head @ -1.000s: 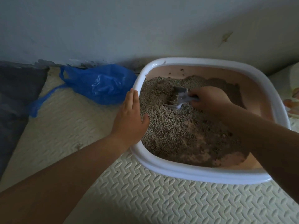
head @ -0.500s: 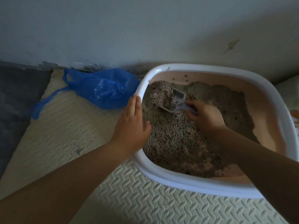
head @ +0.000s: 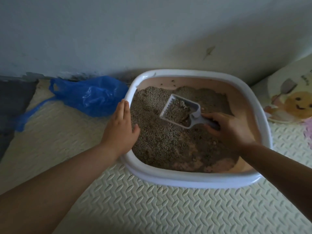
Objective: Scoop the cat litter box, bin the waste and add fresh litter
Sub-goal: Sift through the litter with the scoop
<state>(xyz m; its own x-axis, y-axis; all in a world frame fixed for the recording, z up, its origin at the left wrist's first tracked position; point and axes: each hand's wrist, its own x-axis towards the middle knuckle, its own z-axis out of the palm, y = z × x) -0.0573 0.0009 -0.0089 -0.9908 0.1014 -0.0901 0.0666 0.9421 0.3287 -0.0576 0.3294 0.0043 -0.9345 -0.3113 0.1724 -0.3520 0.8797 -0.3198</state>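
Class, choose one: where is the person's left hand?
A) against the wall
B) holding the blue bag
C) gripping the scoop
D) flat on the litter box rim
D: the left hand lies flat on the litter box rim; the right hand grips the scoop.

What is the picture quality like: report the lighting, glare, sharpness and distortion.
Head view: dim, soft light, no hard shadows; faint glare on the blue plastic bag and the white rim of the litter box; the litter scoop and right hand are sharp; wide-angle stretch toward the corners.

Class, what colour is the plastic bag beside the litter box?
Blue; the plastic bag shows best in the head view.
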